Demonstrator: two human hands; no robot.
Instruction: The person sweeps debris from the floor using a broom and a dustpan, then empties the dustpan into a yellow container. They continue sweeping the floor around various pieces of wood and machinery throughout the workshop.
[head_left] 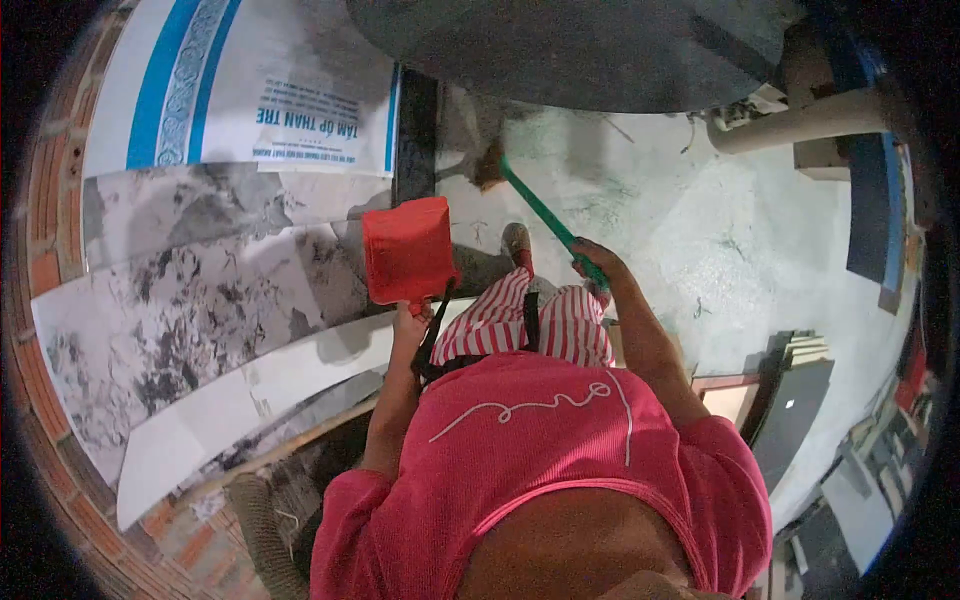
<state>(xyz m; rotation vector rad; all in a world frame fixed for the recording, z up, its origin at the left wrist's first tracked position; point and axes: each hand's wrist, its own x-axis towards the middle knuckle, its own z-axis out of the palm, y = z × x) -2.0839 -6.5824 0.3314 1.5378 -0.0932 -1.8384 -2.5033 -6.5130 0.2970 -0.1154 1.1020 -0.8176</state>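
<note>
Left hand (410, 322) clasps red plastic dustpan (405, 250) by its handle, lifted clear | right hand (597, 262) grips green-handled broom (545, 215), slanted so bristles reach grey concrete floor (700, 220)

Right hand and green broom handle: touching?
Touching. Head view shows the right hand closed around the green broom handle at its upper end; left hand grips the red dustpan.

The handle of the red dustpan (407, 250) is hidden inside your left hand (410, 322). The bristles of the green broom (545, 215) blur into shadow. The top edge cuts off the dark round slab (560, 50).
</note>
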